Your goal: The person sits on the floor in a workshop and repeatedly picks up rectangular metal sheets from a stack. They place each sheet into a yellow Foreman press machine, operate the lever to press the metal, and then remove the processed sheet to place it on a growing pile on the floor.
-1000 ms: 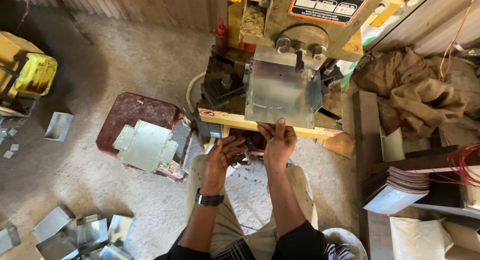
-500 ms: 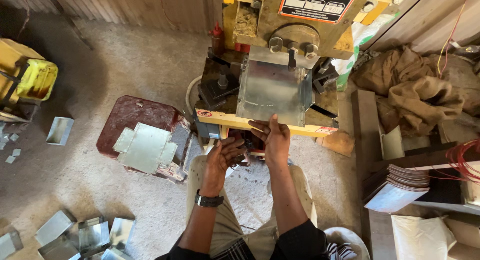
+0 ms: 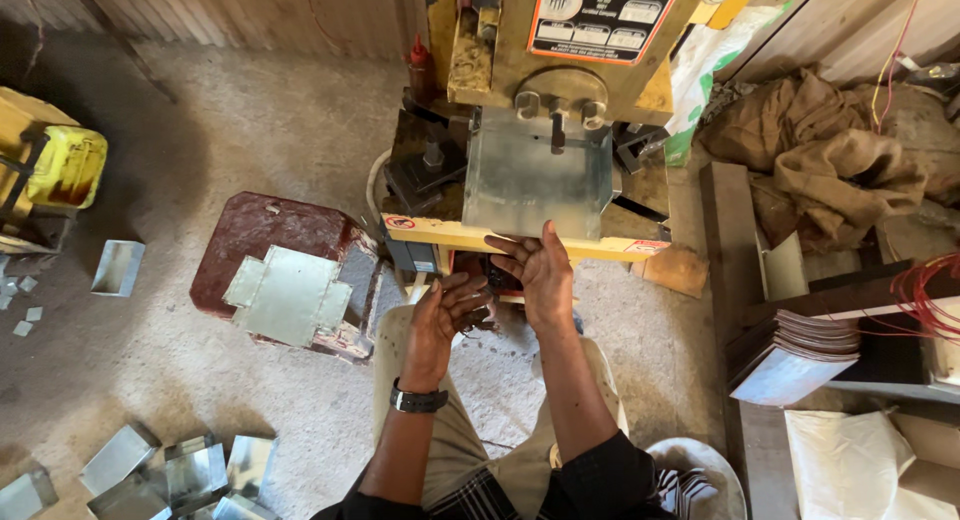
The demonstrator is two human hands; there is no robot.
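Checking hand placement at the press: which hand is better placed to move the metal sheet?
Probably the right hand: its fingers already touch the metal sheet's near edge, while the left hand sits lower, below the yellow ledge.

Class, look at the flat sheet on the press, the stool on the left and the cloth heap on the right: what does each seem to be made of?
Sheet on the press: thin metal, probably galvanised steel, dull grey with a soft sheen; the right hand touches its near edge.
Stool: seemingly rusty painted metal, reddish-brown and patchy.
Cloth heap: coarse brown sacking, likely jute, creased and matt.
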